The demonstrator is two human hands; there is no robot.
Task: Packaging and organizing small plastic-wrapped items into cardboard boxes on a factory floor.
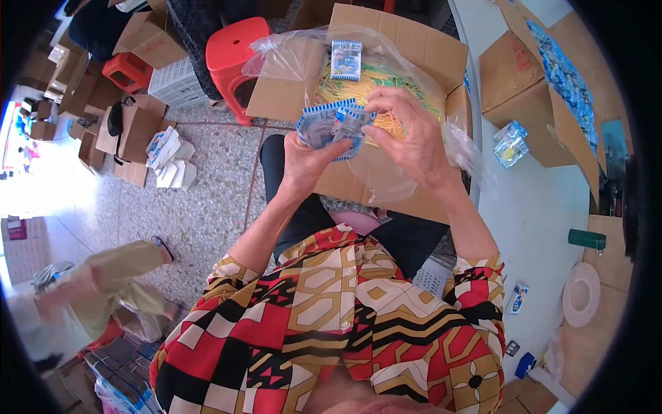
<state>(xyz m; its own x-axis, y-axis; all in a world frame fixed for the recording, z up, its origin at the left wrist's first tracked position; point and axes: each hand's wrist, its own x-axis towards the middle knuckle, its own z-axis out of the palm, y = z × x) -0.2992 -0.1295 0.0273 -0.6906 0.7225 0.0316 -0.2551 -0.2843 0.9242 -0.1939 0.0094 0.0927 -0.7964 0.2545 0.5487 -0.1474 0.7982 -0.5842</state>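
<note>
My left hand (307, 162) is closed round a clear plastic packet (327, 123) with blue striped edges, its thumb lying across the front. At the packet's right edge, the thumb and fingers of my right hand (412, 141) pinch the plastic. Beneath both hands stands an open cardboard box (400, 31), lined with a clear plastic bag (286, 50). Many thin yellow, green and pink sticks (422, 94) lie inside it, partly hidden by my hands. On the far side of the sticks rests another blue and white packet (346, 60).
A red stool (238, 45) stands left of the box. On the pale table (531, 228) to the right are loose packets (510, 144) and a carton (514, 90) full of blue packets. Papers (169, 159) lie on the floor. A person in tan trousers (124, 276) is at the lower left.
</note>
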